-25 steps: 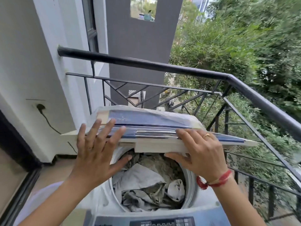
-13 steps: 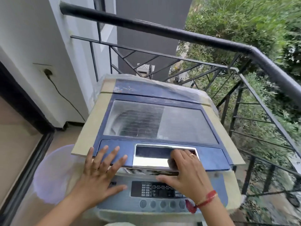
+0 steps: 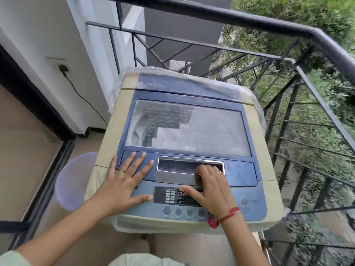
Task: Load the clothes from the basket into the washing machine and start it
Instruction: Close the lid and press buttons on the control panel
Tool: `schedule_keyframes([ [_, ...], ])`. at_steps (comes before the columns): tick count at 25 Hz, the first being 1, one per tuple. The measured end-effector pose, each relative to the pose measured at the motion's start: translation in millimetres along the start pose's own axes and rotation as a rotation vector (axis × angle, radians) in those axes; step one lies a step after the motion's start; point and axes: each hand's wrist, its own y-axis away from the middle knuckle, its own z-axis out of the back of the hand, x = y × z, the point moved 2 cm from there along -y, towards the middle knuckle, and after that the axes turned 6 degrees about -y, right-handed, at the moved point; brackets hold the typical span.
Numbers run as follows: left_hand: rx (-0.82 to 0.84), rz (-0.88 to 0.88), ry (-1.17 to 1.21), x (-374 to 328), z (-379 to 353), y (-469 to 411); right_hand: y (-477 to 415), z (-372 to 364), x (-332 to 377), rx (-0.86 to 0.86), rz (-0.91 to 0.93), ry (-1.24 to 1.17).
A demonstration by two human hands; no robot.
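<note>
A top-loading washing machine (image 3: 113, 129) with a beige body stands in front of me, its blue lid (image 3: 188, 125) with a dusty glass window lying flat and closed. The clothes inside are hidden under it. My left hand (image 3: 124, 181) lies flat, fingers spread, on the lid's front left corner. My right hand (image 3: 209, 187) has its fingers curled into the lid's silver handle recess (image 3: 178, 167), thumb over the dark control panel (image 3: 169, 194). A row of round buttons (image 3: 182, 212) runs along the front edge.
A purple plastic basket (image 3: 74, 181) stands on the floor left of the machine. A black metal balcony railing (image 3: 288, 60) wraps behind and to the right, with trees beyond. A power cord (image 3: 80, 95) runs from a wall socket at left. A dark door frame (image 3: 34, 104) lies left.
The lid has come down from raised, with clothes showing in the drum, to flat and closed. Both hands followed it down and now rest on its front edge.
</note>
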Motion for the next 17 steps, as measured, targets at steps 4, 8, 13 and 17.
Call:
schedule_keyframes([
  [4, 0.053, 0.015, 0.033, 0.2, 3.0, -0.3, 5.4, 1.5, -0.3, -0.04, 0.008, -0.015],
  [8, 0.086, 0.035, 0.08, 0.5, 4.2, 0.0, 35.0, 0.9, 2.6, -0.054, -0.059, 0.076],
  [13, 0.118, 0.048, 0.103, -2.6, 8.0, 0.3, 51.9, 0.3, 9.6, 0.2, -0.166, 0.098],
  [17, 0.13, 0.069, 0.071, -23.2, 6.0, 4.8, 48.3, 0.4, 12.8, 0.298, -0.187, 0.112],
])
